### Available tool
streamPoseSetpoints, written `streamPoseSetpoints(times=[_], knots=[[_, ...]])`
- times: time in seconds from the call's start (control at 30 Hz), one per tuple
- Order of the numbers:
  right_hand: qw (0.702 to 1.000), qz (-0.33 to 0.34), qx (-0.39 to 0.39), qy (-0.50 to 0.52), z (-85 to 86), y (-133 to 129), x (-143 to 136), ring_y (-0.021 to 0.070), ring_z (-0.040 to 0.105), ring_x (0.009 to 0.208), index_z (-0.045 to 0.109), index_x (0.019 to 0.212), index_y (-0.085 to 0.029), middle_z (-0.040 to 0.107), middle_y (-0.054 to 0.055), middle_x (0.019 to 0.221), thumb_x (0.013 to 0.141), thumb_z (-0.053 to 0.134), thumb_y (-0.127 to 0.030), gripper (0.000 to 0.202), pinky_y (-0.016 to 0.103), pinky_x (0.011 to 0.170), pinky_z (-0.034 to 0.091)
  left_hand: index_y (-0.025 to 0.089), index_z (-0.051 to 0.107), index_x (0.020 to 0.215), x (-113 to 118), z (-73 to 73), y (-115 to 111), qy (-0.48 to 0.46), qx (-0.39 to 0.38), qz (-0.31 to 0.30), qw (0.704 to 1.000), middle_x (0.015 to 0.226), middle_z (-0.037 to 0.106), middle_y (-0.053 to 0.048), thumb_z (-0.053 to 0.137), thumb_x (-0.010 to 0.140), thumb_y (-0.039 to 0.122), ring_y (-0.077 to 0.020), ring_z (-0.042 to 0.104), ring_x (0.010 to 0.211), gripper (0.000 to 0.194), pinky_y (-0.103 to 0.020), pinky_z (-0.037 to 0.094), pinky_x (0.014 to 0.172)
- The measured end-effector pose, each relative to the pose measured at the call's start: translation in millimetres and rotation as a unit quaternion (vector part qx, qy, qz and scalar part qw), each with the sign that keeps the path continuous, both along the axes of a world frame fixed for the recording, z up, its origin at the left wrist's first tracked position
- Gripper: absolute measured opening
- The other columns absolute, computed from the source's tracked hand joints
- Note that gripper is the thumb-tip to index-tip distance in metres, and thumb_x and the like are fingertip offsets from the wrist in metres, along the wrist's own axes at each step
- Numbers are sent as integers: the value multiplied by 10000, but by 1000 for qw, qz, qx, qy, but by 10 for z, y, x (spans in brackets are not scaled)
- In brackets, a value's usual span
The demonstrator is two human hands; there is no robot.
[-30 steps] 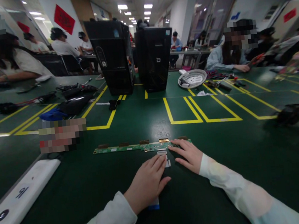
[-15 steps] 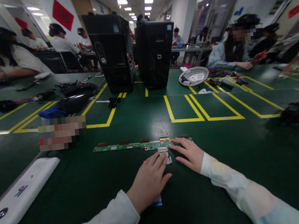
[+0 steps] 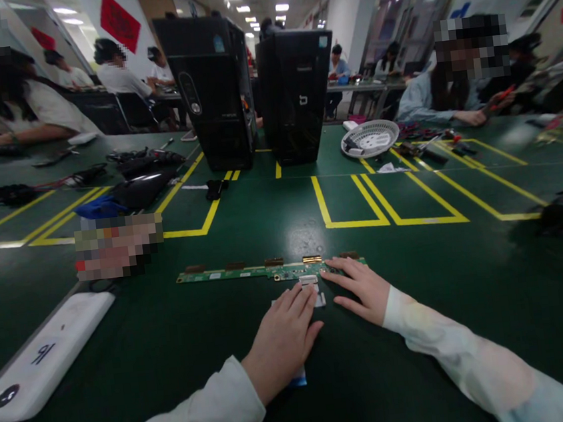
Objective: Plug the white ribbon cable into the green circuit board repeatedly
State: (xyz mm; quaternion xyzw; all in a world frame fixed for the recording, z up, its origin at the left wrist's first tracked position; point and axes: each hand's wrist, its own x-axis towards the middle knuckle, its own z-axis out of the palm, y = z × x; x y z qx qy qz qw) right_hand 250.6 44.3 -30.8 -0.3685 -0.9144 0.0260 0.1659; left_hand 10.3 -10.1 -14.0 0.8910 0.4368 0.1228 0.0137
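Note:
A long, narrow green circuit board (image 3: 230, 275) lies flat on the dark green table, with several brown-gold tabs along its far edge. My right hand (image 3: 363, 288) rests with fingers spread, its fingertips on the board's right part. My left hand (image 3: 285, 337) lies over a flat ribbon cable (image 3: 319, 299), fingers stretched out and thumb apart. Its fingertips press on the cable just below the white connector (image 3: 309, 279) at the board's near edge. A blue end of the cable (image 3: 298, 378) shows beneath the left palm; the rest is hidden.
Two black computer towers (image 3: 209, 98) stand at the back. A white basket (image 3: 370, 138) holds small parts. Yellow tape (image 3: 358, 223) marks rectangles on the table. A white, elongated device (image 3: 49, 353) lies on the left, cables (image 3: 145, 161) behind it. Co-workers sit on both sides.
The head view has shifted slightly. Both hands keep nearly the same places on the board and the cable.

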Motion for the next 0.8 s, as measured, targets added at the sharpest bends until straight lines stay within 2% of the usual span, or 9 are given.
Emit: streamPoseSetpoints(times=[0.5, 0.8], knots=[[1000, 7, -18, 3, -23, 11, 40, 276, 365, 1361, 480, 1382, -194, 436, 147, 1444, 939, 457, -418, 497, 515, 1103, 338, 161, 447, 1391, -42, 73, 70, 14, -30, -13, 999, 1434, 504, -72, 361, 979, 326, -215, 461, 1319, 452, -404, 404, 1075], [1000, 0, -6, 5, 9, 6, 5, 279, 409, 1316, 525, 1333, -183, 465, 153, 1408, 935, 458, -408, 462, 511, 1067, 379, 161, 481, 1351, -35, 120, 69, -49, -44, -16, 998, 1366, 562, -103, 420, 955, 378, -239, 506, 1261, 455, -437, 439, 1034]])
